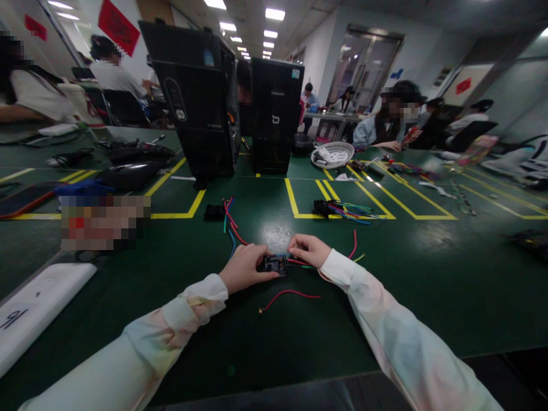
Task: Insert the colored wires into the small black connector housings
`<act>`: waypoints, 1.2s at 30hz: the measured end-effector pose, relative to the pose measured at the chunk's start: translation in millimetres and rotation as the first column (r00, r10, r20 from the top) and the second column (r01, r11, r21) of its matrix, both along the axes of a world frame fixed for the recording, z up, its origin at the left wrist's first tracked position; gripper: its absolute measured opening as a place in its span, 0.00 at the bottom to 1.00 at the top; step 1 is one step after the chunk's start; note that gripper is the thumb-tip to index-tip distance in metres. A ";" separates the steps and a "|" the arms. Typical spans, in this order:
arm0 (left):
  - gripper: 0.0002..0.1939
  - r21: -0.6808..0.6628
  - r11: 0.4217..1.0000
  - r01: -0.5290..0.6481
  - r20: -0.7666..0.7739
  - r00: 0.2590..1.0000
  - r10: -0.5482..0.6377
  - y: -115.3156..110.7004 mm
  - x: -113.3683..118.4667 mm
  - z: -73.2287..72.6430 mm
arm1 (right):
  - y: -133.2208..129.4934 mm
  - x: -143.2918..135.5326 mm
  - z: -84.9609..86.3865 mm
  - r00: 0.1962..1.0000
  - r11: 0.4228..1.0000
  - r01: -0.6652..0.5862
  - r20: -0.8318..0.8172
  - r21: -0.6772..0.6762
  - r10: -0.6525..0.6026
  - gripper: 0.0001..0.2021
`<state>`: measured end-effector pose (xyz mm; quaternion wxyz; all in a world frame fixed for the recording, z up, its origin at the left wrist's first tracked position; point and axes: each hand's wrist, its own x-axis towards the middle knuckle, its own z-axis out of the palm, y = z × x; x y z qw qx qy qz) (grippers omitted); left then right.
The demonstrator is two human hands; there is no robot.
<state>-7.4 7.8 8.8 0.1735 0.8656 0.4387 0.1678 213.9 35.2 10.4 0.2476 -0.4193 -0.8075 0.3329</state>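
Note:
My left hand [247, 267] grips a small black connector block [275, 264] above the green table [214, 348]. Just right of the block, my right hand [309, 250] has its fingertips pinched together by a thin blue wire at the block's edge. Red and green wires run from the block under my right hand, and their ends [354, 245] come out beyond it. Nearer to me lies a loose red wire [291, 292] with a small metal terminal at its left end. Behind my left hand, red and blue wires [231, 220] lie beside another black block [214, 212].
Two black computer towers [201, 103] [276, 114] stand at the back. A black connector with many coloured wires [342, 209] lies right of centre. A white basket [332, 154] holds pale parts. A white power strip [38, 311] is at the left. Several people sit further off.

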 end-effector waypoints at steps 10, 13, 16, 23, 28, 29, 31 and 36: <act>0.22 -0.005 1.000 -0.003 0.000 1.000 0.003 -0.2 -0.2 0.1 | 2.3 -2.1 -7.1 0.998 0.999 0.047 0.037 0.013 -0.048 0.08; 0.23 -0.008 1.000 -0.009 -0.006 1.000 0.009 0.2 0.2 1.0 | 2.1 -6.1 -8.1 0.990 0.987 0.128 0.052 0.092 -0.133 0.07; 0.23 -0.010 1.000 -0.006 -0.008 1.000 0.006 0.6 0.4 2.3 | 1.8 -10.1 -8.6 0.979 0.967 0.182 0.056 0.178 -0.195 0.06; 0.22 0.002 1.000 -0.019 -0.012 1.000 0.019 0.3 0.7 4.7 | 3.3 -5.4 -7.3 1.000 0.984 -0.022 0.025 0.176 0.017 0.06; 0.22 -0.002 0.999 -0.040 -0.018 0.999 0.040 -0.5 1.3 4.8 | 0.2 -0.8 1.4 0.994 0.976 -0.109 0.038 0.190 0.104 0.06; 0.22 -0.006 0.999 -0.043 -0.020 0.999 0.043 -0.5 1.3 4.9 | -0.6 -1.2 3.3 0.994 0.972 -0.113 0.040 0.208 0.107 0.06; 0.22 -0.014 0.999 -0.041 -0.022 0.999 0.041 -0.2 1.2 5.0 | -1.9 -3.1 6.2 0.993 0.960 -0.113 0.047 0.255 0.105 0.05; 0.22 -0.001 1.000 -0.015 -0.019 1.000 0.015 1.1 0.3 2.4 | -2.9 -13.3 7.8 0.988 0.940 -0.150 0.078 0.306 0.132 0.03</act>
